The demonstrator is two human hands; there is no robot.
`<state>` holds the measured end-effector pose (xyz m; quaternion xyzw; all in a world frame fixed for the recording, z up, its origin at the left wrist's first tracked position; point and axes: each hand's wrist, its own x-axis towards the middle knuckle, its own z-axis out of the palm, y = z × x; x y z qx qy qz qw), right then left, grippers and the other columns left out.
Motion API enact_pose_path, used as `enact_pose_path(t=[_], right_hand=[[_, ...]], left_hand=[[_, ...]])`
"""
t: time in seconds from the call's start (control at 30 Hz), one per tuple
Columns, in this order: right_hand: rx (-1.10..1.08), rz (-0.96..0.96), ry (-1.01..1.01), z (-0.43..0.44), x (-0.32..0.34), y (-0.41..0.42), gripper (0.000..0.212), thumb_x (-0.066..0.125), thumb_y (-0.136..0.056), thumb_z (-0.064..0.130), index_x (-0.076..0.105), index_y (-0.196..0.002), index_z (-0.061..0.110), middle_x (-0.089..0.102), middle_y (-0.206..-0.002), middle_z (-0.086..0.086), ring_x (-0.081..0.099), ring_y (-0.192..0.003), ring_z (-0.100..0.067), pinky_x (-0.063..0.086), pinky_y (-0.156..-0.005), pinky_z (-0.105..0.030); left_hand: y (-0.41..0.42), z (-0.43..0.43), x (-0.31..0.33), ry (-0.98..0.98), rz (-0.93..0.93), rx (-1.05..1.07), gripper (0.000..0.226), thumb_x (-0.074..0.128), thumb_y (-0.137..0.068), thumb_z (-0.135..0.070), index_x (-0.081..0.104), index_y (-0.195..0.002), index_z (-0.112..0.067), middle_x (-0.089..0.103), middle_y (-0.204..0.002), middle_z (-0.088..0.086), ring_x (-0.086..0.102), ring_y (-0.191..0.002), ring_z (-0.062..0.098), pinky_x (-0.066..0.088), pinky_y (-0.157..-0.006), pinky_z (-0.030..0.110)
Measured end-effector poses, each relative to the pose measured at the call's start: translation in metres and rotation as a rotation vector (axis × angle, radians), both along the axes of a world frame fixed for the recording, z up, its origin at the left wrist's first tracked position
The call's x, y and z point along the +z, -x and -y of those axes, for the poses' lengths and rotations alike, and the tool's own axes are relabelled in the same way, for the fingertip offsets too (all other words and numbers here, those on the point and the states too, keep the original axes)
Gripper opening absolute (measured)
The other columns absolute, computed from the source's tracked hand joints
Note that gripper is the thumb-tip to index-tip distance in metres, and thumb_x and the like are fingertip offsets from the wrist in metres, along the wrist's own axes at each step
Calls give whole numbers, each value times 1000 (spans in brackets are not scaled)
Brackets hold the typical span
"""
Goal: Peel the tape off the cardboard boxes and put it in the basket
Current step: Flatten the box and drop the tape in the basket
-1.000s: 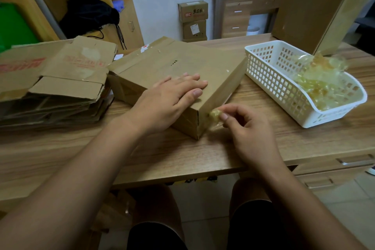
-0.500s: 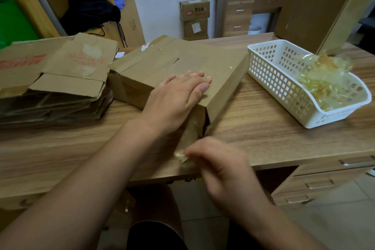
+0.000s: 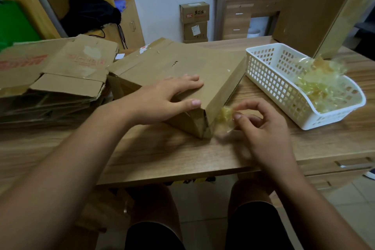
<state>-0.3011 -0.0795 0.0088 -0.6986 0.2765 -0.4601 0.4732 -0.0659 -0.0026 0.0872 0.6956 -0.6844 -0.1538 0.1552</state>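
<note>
A flattened brown cardboard box (image 3: 182, 67) lies on the wooden desk in front of me. My left hand (image 3: 164, 99) presses flat on its near corner, fingers spread, thumb along the edge. Just right of that corner my right hand (image 3: 261, 128) pinches a crumpled strip of yellowish clear tape (image 3: 225, 116); I cannot tell whether the tape still clings to the box. A white plastic basket (image 3: 269, 79) stands to the right, holding a heap of peeled tape (image 3: 320, 85).
A stack of flattened cardboard boxes (image 3: 50, 79) fills the desk's left side. A tall upright cardboard box (image 3: 320, 6) stands behind the basket. Desk drawers (image 3: 345, 166) sit at the lower right, and my knees are under the desk edge.
My right hand swept down toward the desk's front edge with the tape, then came back up to the box's near corner. My left hand stayed pressed on the box.
</note>
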Motion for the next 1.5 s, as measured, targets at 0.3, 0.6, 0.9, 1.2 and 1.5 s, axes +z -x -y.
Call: enact_pose_path(t=[0.3,0.6,0.9,1.2,1.5], right_hand=[[-223,-168,204,1,-6,-12,35,70,-86,51,62,-117,37,58,-110,19,60,-99,-1,47,-74,-11],[-240,-159,163,10,3,-5,28,77,-89,13,61,-98,34,66,-83,20,63,-77,1,46,-69,-8],[-111,109,-72,-13,7,6,31,67,-93,-2,67,-91,29,71,-83,15,65,-68,-2,50,-63,-13],[147,5,-139,-70,-4,-19,31,64,-95,-2,67,-90,28,70,-81,7,65,-71,-5,50,-66,-17],[407,77,-338,-65,4,-25,24,64,-94,-6,62,-99,17,67,-91,3,65,-78,-9,56,-66,-24]], left_hand=[[29,11,-19,299,314,187,73,31,-86,-83,54,-141,-42,49,-150,-19,41,-135,5,30,-94,27],[30,11,-4,135,351,97,70,30,-90,-75,38,-152,-44,40,-154,-14,34,-137,14,25,-108,35],[26,14,-12,212,269,149,61,40,-94,-68,45,-149,-42,47,-146,-12,34,-133,13,27,-107,39],[34,21,-18,305,239,240,56,49,-90,-69,59,-136,-38,57,-134,-12,43,-123,16,35,-96,39],[36,22,-15,335,155,264,56,60,-84,-68,65,-128,-33,60,-130,-10,47,-122,16,41,-103,46]])
